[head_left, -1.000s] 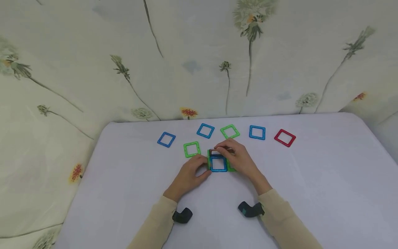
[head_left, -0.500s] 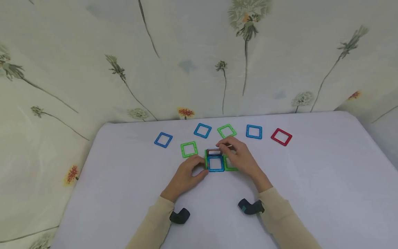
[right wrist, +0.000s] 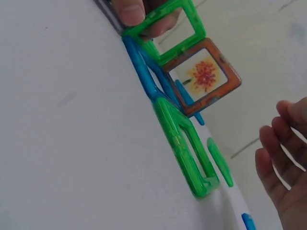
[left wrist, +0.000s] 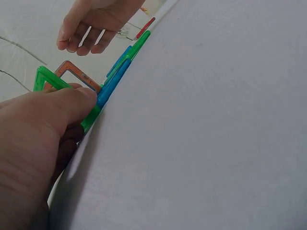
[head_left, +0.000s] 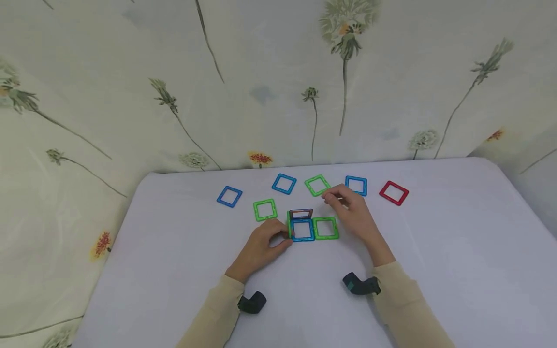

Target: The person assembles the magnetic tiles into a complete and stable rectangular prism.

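Four square, hollow frames in glossy, translucent material are forming one assembly near the middle of the pale, smooth desk (head_left: 457,241). A blue base frame (head_left: 303,239) is lying flat. A green upright frame (right wrist: 195,20) is standing along its left edge, and an orange-brown frame (right wrist: 232,79) is standing along its rear edge; these two are meeting at a corner. A flat green frame (head_left: 326,237) is lying against the right edge of the base, touching it. All four are showing rounded corners and bars around an open center.

The left hand (head_left: 261,241) is pinching the green upright frame between thumb and fingers, partly covering it. The right hand (head_left: 353,215) is hovering above the desk beside the assembly, holding nothing, its fingers loosely bent.

Six loose frames are lying around the rear of the assembly, listed as I am viewing them from left to right: dark blue frame (head_left: 234,189), light green frame (head_left: 264,201), mid-blue frame (head_left: 281,191), rear green frame (head_left: 313,179), rear-right blue frame (head_left: 357,178), red frame (head_left: 389,199). The right hand is obstructing part of the rear-right blue frame. Behind the desk, a backdrop (head_left: 261,63) is displaying printed dandelions.
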A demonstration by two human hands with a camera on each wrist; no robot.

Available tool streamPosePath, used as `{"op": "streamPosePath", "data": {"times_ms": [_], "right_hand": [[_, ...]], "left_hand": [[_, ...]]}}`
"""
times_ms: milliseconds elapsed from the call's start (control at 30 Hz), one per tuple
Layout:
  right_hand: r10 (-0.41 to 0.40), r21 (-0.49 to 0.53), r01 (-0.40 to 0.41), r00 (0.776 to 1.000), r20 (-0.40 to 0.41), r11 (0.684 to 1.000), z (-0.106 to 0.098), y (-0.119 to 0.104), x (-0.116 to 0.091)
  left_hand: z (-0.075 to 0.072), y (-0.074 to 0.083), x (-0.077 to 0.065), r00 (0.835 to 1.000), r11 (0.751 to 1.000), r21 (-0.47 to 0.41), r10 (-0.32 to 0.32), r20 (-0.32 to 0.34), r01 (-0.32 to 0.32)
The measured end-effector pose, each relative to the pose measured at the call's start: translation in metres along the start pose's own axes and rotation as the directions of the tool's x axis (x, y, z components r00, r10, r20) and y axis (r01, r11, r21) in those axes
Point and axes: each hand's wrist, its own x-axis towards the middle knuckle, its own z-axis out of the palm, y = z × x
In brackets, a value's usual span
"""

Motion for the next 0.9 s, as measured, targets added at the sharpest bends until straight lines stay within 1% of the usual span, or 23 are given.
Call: {"op": "streamPosePath", "data": {"times_ms": [133,167,367,467,600,667,767,900], "right_hand": [[0.017,0.002,-0.017,0.999,-0.046,1.0,-0.013,-0.01,-0.003],[0.024,0.011,-0.023,0.998,-0.056,1.0,-0.016,-0.01,-0.003],[0.085,0.04,-0.081,0.986,-0.142,0.996,-0.026,0.017,-0.002],[0.094,0.039,-0.088,0.978,-0.186,0.995,-0.032,0.026,-0.002],[0.097,0.046,-0.089,0.964,-0.246,0.995,-0.039,0.031,-0.003],[0.118,0.051,-0.108,0.956,-0.268,0.993,-0.042,0.031,-0.004],[0.153,0.072,-0.138,0.948,-0.279,0.988,-0.047,0.032,-0.005],[0.131,0.109,-0.103,0.947,-0.295,0.989,-0.055,0.032,-0.006]], "left_hand": [[0.0,0.001,0.001,1.0,1.0,-0.001,-0.003,0.005,0.003],[0.0,0.001,0.001,1.0,1.0,0.0,-0.001,0.003,0.001],[0.0,0.002,0.0,1.0,1.0,0.004,-0.003,-0.005,0.003],[0.001,0.001,0.0,1.0,1.0,0.005,-0.004,-0.007,0.004],[0.001,0.001,0.0,1.0,1.0,0.005,0.001,-0.016,-0.001],[0.001,0.0,0.0,1.0,1.0,0.0,0.003,-0.019,-0.003],[0.002,-0.001,0.0,1.0,1.0,-0.007,0.006,-0.021,-0.006],[0.003,-0.002,0.0,1.0,1.0,-0.009,0.007,-0.019,-0.008]]}}
